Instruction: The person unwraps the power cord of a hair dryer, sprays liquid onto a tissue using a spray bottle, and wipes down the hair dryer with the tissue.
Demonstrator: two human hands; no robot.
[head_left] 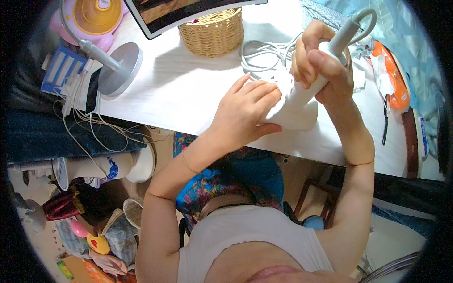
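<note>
A white hair dryer (295, 113) is held low over the front part of the white table, its handle slanting up to the right. My right hand (325, 63) is wrapped round the handle, just below the grey cord sleeve (343, 37). Against the side of the dryer's head lies my left hand (247, 106), gripping it between the fingers and the thumb; its fingertips are partly hidden behind the dryer. Behind the dryer, a loosely coiled white cord (257, 59) rests on the table.
A wicker basket (212, 35) stands at the back beside a tablet-like screen (188, 16). To the left are a round grey stand (123, 70), a phone (93, 92) and a pink and yellow container (96, 16). An orange packet (396, 80) lies at the right. Cables (101, 125) hang over the left edge.
</note>
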